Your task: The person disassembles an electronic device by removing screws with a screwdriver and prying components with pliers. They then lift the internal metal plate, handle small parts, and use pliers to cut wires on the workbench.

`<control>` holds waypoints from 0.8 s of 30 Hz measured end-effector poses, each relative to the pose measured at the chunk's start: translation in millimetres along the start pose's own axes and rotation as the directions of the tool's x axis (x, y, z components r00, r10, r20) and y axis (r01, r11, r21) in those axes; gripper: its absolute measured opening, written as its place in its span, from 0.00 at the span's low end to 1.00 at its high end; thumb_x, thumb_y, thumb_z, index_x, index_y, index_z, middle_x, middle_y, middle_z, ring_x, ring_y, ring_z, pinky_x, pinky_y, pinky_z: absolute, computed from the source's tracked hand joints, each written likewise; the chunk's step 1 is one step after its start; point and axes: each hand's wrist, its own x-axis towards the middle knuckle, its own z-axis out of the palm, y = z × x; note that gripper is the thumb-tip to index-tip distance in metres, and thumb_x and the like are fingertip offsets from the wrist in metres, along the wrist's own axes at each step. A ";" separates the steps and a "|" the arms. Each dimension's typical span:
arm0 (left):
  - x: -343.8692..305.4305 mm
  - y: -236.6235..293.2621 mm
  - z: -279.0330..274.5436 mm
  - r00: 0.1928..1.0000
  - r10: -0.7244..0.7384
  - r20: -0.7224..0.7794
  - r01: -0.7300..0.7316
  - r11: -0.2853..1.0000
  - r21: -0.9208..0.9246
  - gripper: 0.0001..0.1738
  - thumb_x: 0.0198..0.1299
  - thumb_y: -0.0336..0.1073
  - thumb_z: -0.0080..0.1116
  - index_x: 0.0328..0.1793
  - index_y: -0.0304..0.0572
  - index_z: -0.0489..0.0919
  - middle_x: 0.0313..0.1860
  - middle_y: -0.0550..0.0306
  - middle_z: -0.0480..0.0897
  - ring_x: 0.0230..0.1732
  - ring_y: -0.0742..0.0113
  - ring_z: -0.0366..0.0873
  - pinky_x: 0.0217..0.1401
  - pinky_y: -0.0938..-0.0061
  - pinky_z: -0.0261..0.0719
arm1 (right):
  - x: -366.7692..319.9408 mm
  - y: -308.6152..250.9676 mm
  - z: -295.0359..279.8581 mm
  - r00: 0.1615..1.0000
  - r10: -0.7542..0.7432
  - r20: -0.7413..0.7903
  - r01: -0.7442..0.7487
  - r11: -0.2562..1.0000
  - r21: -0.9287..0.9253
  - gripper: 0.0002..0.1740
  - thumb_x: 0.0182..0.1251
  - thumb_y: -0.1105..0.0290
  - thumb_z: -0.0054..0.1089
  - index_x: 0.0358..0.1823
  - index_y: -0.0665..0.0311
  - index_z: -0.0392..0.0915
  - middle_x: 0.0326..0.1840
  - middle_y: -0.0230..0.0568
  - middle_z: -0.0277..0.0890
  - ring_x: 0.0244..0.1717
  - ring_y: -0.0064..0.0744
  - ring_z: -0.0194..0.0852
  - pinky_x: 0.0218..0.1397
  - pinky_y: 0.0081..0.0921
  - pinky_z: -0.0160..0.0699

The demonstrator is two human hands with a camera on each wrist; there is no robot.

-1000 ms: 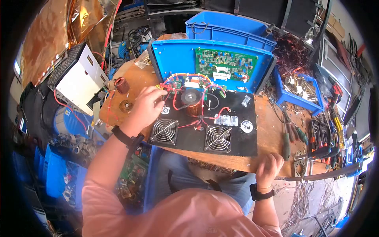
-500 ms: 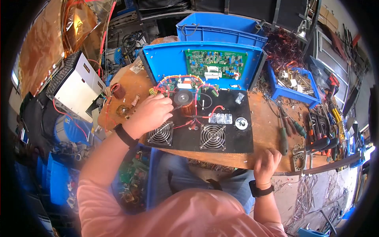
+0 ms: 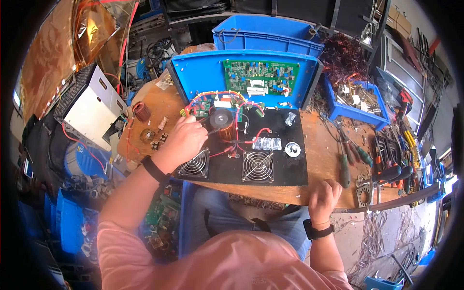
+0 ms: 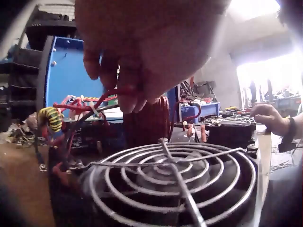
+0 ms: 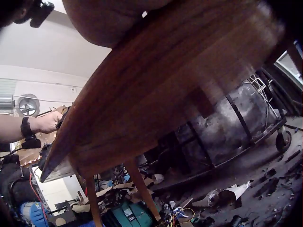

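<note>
My left hand (image 3: 184, 140) is over the left side of a black panel (image 3: 290, 169), just left of a copper-wound toroidal transformer (image 3: 222, 128). In the left wrist view its fingertips pinch a thin red wire (image 4: 113, 92). A yellow-and-green ring wound with wire (image 4: 50, 119) sits left of that hand. Below it are the round wire grilles of a fan (image 4: 180, 165). A blue cover (image 3: 195, 79) stands behind the panel, carrying a green circuit board (image 3: 261, 72). My right hand (image 3: 325, 199) rests loosely curled on the wooden table's front edge, holding nothing.
Screwdrivers (image 3: 344, 169) and pliers lie on the table's right side. Behind them is a blue tray (image 3: 357, 115) of metal pieces. A large blue crate (image 3: 266, 41) stands at the back, a white box (image 3: 94, 106) at left. Small coils (image 3: 141, 112) lie left of the panel.
The left hand has moved right and toward me, closer to the transformer, then slightly back left. The right hand stays at the table edge. The head view has shifted a little.
</note>
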 end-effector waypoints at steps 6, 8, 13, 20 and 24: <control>12.1 -15.8 -1.5 0.985 -0.165 -0.044 0.145 0.941 -0.305 0.05 0.59 0.32 0.62 0.37 0.39 0.85 0.36 0.51 0.84 0.45 0.49 0.77 0.52 0.58 0.75 | 4.1 -2.7 -1.7 0.999 -0.032 0.005 0.032 0.999 -0.005 0.16 0.55 0.83 0.58 0.46 0.67 0.76 0.46 0.52 0.72 0.47 0.56 0.68 0.52 0.48 0.69; 23.8 -33.2 6.6 0.958 -0.264 -0.115 0.210 0.914 -0.348 0.07 0.60 0.32 0.61 0.39 0.37 0.85 0.42 0.48 0.85 0.49 0.46 0.78 0.55 0.56 0.76 | 5.1 -4.8 -1.1 0.999 -0.036 -0.002 0.036 0.999 0.001 0.15 0.55 0.83 0.59 0.46 0.66 0.76 0.46 0.52 0.73 0.47 0.56 0.68 0.52 0.48 0.68; 51.8 -36.9 7.7 0.969 -0.239 0.068 0.248 0.940 -0.235 0.08 0.52 0.27 0.62 0.39 0.38 0.86 0.41 0.44 0.86 0.49 0.43 0.81 0.55 0.57 0.79 | 3.7 -3.5 -0.3 1.000 -0.019 -0.013 0.019 1.000 -0.007 0.15 0.54 0.83 0.59 0.45 0.66 0.76 0.46 0.51 0.73 0.46 0.56 0.68 0.52 0.47 0.68; 64.2 -44.3 29.0 0.953 -0.265 0.147 0.290 0.937 -0.193 0.06 0.51 0.26 0.62 0.36 0.37 0.86 0.30 0.42 0.84 0.36 0.44 0.83 0.43 0.54 0.80 | 1.2 0.0 -0.7 1.000 0.001 0.024 -0.001 1.000 0.008 0.16 0.54 0.81 0.58 0.47 0.67 0.76 0.47 0.52 0.72 0.49 0.56 0.68 0.56 0.46 0.68; 64.8 -45.8 28.3 0.986 -0.166 -0.013 0.163 0.977 -0.139 0.05 0.54 0.30 0.62 0.34 0.40 0.86 0.32 0.42 0.84 0.38 0.42 0.83 0.45 0.52 0.80 | 8.1 -5.7 -2.2 0.999 -0.048 -0.011 0.048 0.999 -0.003 0.16 0.53 0.84 0.58 0.44 0.65 0.75 0.43 0.49 0.72 0.43 0.55 0.68 0.48 0.46 0.68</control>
